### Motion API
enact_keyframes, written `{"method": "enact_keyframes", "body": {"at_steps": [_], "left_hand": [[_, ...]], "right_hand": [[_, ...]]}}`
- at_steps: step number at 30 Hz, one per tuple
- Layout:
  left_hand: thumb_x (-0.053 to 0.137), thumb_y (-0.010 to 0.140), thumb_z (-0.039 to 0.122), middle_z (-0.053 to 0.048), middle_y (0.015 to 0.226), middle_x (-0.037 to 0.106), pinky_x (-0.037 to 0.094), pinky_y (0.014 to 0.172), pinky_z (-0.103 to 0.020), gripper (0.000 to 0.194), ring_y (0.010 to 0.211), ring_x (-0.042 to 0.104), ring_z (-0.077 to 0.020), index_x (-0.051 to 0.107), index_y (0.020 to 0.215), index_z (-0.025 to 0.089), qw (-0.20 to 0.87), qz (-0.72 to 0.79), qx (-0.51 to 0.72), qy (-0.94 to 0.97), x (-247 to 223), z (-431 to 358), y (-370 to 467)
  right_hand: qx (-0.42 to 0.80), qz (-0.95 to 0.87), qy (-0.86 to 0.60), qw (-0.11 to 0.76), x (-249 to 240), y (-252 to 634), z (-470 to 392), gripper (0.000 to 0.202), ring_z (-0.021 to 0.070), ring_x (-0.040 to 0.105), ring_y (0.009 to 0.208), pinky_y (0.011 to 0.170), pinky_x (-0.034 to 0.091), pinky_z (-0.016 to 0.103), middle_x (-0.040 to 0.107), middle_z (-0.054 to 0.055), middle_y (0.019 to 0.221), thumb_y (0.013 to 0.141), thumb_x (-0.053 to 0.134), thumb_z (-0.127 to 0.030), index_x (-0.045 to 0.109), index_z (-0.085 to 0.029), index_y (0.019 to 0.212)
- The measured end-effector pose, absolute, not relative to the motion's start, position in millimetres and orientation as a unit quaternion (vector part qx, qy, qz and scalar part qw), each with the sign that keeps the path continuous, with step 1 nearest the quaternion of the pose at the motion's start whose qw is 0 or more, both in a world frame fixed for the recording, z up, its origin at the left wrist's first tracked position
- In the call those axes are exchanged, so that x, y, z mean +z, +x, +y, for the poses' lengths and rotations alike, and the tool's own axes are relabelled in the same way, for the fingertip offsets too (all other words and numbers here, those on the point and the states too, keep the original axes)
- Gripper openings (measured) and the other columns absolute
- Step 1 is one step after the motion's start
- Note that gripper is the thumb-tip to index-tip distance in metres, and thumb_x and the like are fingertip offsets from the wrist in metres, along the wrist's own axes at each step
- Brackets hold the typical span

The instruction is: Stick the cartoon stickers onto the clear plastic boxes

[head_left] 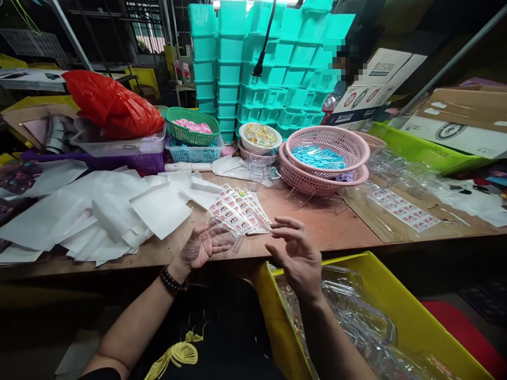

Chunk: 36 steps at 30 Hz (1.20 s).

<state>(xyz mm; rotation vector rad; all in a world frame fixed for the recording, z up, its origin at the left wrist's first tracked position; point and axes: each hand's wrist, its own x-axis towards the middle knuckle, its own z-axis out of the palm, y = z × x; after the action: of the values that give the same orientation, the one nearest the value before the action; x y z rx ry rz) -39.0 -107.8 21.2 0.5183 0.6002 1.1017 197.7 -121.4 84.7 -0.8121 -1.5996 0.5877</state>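
Observation:
My left hand, palm up at the table's front edge, holds a clear plastic piece between thumb and fingers. The piece is see-through, so its exact shape is hard to make out. My right hand is raised to the right of it, fingers apart and curved, with nothing visible in them. Just beyond both hands lie fanned sticker sheets with small coloured cartoon prints. Below my right forearm stands a yellow bin with many clear plastic pieces in it.
White backing papers cover the table's left part. Pink baskets with blue pieces, a white bowl and a green basket stand behind. Another sticker sheet lies right. Stacked turquoise bins rise behind; a person is there.

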Motion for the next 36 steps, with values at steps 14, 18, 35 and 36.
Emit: {"method": "enact_keyframes", "body": {"at_steps": [14,18,35,36], "left_hand": [[0.068,0.078,0.041,-0.008,0.132,0.061,0.048,0.103,-0.051,0.061,0.117,0.065,-0.0303,0.048,0.135,0.029,0.667,0.290,0.627,0.278,17.5,-123.4,-19.8],[0.068,0.078,0.040,-0.006,0.123,0.065,0.050,0.100,-0.046,0.053,0.112,0.067,-0.0270,0.050,0.126,0.027,0.655,0.298,0.640,0.271,16.6,-122.9,-19.4],[0.069,0.076,0.049,-0.005,0.117,0.062,0.054,0.088,-0.033,0.053,0.103,0.066,-0.0215,0.053,0.121,0.026,0.625,0.341,0.645,0.277,7.4,-117.3,-27.3],[0.068,0.076,0.050,-0.005,0.118,0.062,0.054,0.089,-0.034,0.053,0.103,0.066,-0.0217,0.053,0.120,0.026,0.624,0.345,0.644,0.279,7.1,-117.3,-27.7]], "right_hand": [[0.624,-0.546,-0.410,0.380,103.3,152.4,-107.5,0.045,0.0079,0.050,0.039,0.036,0.042,0.021,0.059,-0.005,0.054,0.066,0.085,-0.056,0.059,-0.019,0.073],[0.645,-0.522,-0.423,0.364,94.9,144.3,-95.7,0.048,0.0089,0.055,0.040,0.036,0.046,0.021,0.062,-0.005,0.056,0.060,0.089,-0.054,0.059,-0.019,0.073],[0.625,-0.532,-0.449,0.353,83.7,130.1,-85.2,0.050,0.0075,0.053,0.040,0.035,0.044,0.019,0.059,-0.005,0.057,0.059,0.088,-0.056,0.059,-0.017,0.070],[0.622,-0.533,-0.451,0.354,84.0,129.9,-85.6,0.050,0.0074,0.053,0.040,0.035,0.044,0.019,0.060,-0.005,0.057,0.059,0.088,-0.056,0.059,-0.017,0.070]]}}
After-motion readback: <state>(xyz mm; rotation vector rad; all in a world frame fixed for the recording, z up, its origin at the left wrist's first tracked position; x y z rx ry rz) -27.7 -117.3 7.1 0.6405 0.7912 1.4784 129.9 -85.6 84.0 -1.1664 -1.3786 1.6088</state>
